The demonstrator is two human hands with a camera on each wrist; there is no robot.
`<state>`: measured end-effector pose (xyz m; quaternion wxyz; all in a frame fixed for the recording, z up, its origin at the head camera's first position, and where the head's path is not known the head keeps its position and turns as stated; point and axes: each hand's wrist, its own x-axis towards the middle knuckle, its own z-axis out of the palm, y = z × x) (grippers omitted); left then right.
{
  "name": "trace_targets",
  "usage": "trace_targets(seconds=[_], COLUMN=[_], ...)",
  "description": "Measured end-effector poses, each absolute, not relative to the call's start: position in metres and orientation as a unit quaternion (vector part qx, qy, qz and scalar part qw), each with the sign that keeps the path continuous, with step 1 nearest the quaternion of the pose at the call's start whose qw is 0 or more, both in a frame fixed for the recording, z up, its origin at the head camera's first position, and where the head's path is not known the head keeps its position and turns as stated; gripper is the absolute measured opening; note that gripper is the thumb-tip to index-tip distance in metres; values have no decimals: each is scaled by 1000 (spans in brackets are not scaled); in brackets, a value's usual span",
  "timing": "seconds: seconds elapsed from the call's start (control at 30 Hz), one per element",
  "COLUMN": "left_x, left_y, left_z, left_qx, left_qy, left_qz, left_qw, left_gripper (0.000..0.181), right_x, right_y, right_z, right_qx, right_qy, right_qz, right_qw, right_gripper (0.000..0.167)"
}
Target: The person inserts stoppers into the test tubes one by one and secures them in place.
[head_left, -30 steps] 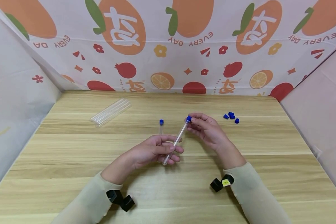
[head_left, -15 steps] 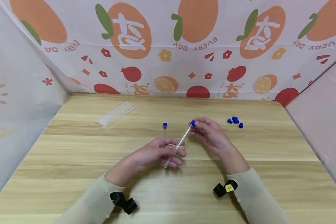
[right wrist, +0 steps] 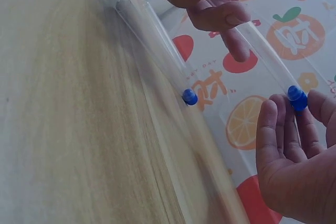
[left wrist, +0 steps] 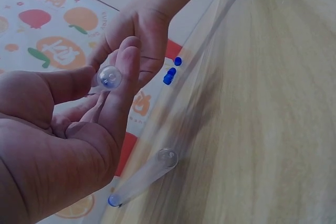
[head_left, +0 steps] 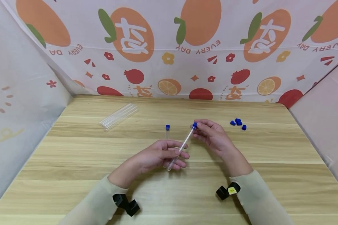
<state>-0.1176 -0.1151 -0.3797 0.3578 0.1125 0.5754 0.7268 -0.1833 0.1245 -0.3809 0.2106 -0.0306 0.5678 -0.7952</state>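
A clear test tube (head_left: 183, 145) slants between my two hands above the table, its rounded end low and to the left. My left hand (head_left: 161, 154) pinches it near that lower end between thumb and fingers. At the upper end, a blue cap (right wrist: 297, 98) sits on the tube's mouth. My right hand (head_left: 214, 137) pinches this cap with thumb and fingertips. Another test tube with a blue cap (head_left: 167, 127) lies on the table behind my left hand, which covers part of it in the head view; the right wrist view shows that capped tube (right wrist: 157, 45) more fully.
Several clear tubes without caps (head_left: 118, 116) lie side by side at the back left of the wooden table (head_left: 73, 162). Several loose blue caps (head_left: 238, 122) are scattered to the right of my right hand. A fruit-printed cloth (head_left: 169, 62) hangs behind the table.
Both hands keep their hold on the tube and cap, with barely any movement between them. The whole head view has shifted slightly, so everything appears a little lower and further right.
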Motion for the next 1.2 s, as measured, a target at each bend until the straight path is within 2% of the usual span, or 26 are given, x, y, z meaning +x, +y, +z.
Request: trace_targets(seconds=[0.13, 0.37, 0.57, 0.87, 1.2], left_x=[-118, -114, -112, -111, -110], left_y=[-115, -112, -110, -107, -107], left_z=[-382, -380, -378, -377, -377], left_qx=[124, 101, 87, 72, 62], left_qy=[577, 587, 597, 608, 620], left_qz=[727, 733, 735, 737, 733], left_qw=[352, 329, 309, 287, 273], left_gripper=[45, 47, 47, 45, 41], right_x=[-182, -176, -170, -166, -165], right_y=[124, 113, 103, 104, 103], right_z=[-383, -383, -386, -384, -384], right_qx=[-28, 14, 54, 43, 18], right_qy=[567, 542, 515, 514, 540], right_qz=[-798, -822, -844, -848, -835], right_qw=[205, 174, 144, 118, 103], right_gripper=[28, 8, 12, 5, 12])
